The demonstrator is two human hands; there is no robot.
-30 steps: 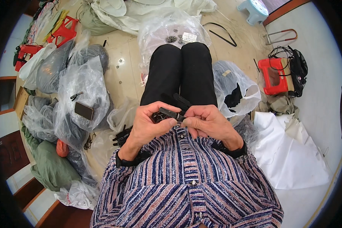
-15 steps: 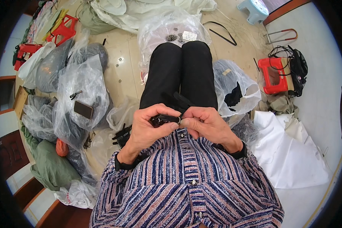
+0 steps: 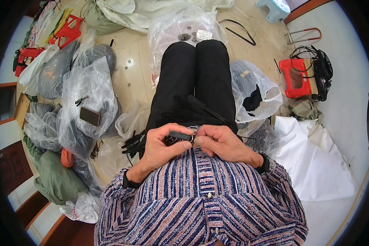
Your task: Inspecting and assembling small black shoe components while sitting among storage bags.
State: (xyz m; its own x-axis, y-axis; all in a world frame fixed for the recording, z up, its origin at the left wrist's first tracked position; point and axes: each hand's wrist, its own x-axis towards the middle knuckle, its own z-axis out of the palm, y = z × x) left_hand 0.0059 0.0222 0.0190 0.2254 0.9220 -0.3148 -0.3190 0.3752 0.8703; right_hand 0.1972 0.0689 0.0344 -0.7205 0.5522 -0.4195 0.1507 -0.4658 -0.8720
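"What do your hands have?"

"My left hand (image 3: 162,145) grasps a short black piece (image 3: 180,135) between thumb and forefinger; my right hand (image 3: 219,141) pinches its right end. Some dark bits sit in my left palm, too hidden to name."

"Where is that piece?"

"Above the near edge of my lap (image 3: 178,78), about midway between its left and right edges, just in front of my shirt (image 3: 172,176)."

"Which step is this?"

"Fine fingertip work on that end, I'd judge. The next move seems to call for a steady left pinch while my right thumb and finger do the small adjusting."

"Any room?"

"Toward my knees, the far half of the lap is bare. Black straps (image 3: 209,110) lie across its near half and reach the right edge, so I'd lift over them. Black strips (image 3: 133,143) crowd the near left corner. Past the far edge, small metal pieces (image 3: 185,37) lie on clear plastic (image 3: 162,26); a knee pushed forward might disturb them."
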